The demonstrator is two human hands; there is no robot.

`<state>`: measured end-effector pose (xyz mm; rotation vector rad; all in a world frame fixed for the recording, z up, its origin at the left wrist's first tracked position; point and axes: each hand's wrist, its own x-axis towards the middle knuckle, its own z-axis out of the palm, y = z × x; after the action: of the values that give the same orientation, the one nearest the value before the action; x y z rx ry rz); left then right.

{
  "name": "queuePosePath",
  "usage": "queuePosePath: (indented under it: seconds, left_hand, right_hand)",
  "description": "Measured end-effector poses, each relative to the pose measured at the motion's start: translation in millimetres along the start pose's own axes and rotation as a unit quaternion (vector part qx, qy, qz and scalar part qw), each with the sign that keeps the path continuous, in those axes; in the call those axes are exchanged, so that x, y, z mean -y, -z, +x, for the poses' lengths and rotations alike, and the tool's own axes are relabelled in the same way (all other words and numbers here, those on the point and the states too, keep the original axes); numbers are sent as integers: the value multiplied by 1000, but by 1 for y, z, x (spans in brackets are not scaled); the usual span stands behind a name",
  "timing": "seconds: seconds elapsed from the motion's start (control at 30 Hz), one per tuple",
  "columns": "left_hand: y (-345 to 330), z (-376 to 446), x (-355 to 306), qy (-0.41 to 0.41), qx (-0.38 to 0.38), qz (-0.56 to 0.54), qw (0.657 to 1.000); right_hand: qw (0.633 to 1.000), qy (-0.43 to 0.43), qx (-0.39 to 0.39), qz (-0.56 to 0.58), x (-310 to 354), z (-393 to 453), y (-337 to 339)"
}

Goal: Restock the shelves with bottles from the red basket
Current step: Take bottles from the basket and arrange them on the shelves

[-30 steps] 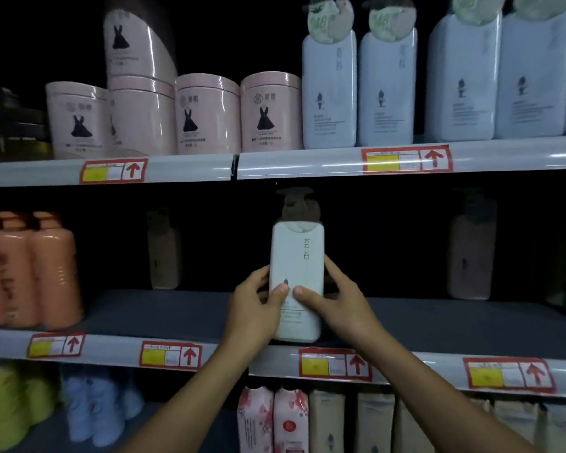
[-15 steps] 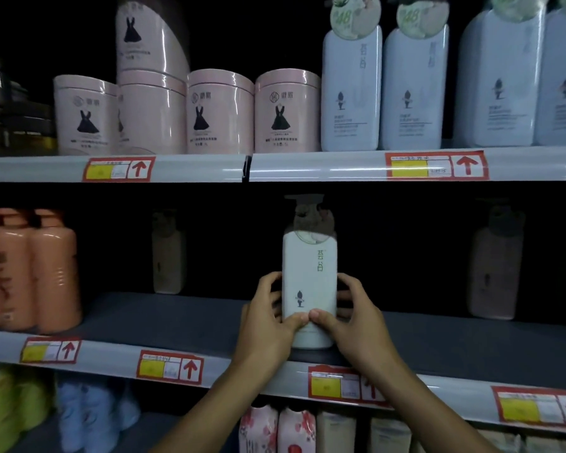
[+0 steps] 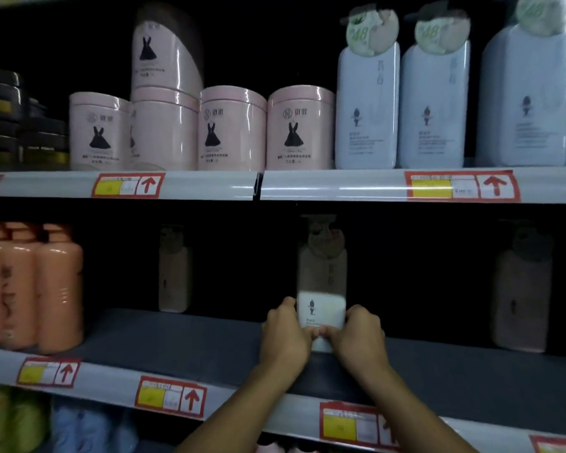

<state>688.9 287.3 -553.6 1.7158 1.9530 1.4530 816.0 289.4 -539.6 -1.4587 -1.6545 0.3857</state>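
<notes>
**On the middle shelf: white bottle held low, risk of tipping**

Left of the grip: orange bottles (image 3: 43, 286) in a tight row at the shelf's front edge, well apart from the hands. A dim beige bottle (image 3: 174, 273) stands alone nearer the grip, set far back.

At the grip: left hand (image 3: 283, 338) and right hand (image 3: 360, 338) each curl round the lower part of one white bottle (image 3: 321, 308), thumbs meeting on its front face. Bottle upright, base at or just above the middle shelf (image 3: 177, 335); contact cannot be confirmed. Upper half and pump top sit in shadow under the upper shelf (image 3: 340, 188).

Right of the grip: a second dim bottle (image 3: 520, 295), well apart, also set back.

Hazards, as judged:
- Low grip, tall body: a push at the base could rock the top forward or backward.
- Dark recess: the depth behind is hard to read, so the bottle may be left skewed or short of the row.
- Pump top near the upper shelf's underside: lifting while sliding could catch it.
- Early release, if the base is not flat, could let it fall toward the front edge.

The red basket is not in view.
</notes>
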Motion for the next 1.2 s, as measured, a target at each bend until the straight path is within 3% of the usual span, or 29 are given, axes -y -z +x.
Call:
queuePosePath:
  seconds: [0.23, 0.33, 0.57, 0.77, 0.93, 1.1, 1.2]
  left_hand:
    - [6, 1, -8, 16, 17, -13, 1000]
    - [26, -12, -21, 0, 1, -40, 999]
    - [55, -76, -48, -52, 13, -111, 992]
    - [50, -161, -17, -62, 36, -111, 991]
    - [39, -244, 27, -75, 61, -109, 989]
    - [10, -330, 92, -44, 187, -80, 978]
    - [-16, -372, 126, 7, 269, -83, 960]
  right_hand:
    - [999, -8, 43, 9, 1, 4, 10]
    - [996, 42, 64, -36, 10, -10, 34]
    - [979, 186, -5, -88, 22, -80, 75]
    - [969, 226, 20, -96, -22, -162, 78]
    - [938, 300, 56, -162, -88, -236, 83]
    - [942, 243, 174, -153, -184, -301, 53]
    - [918, 149, 332, -160, -242, -327, 25]
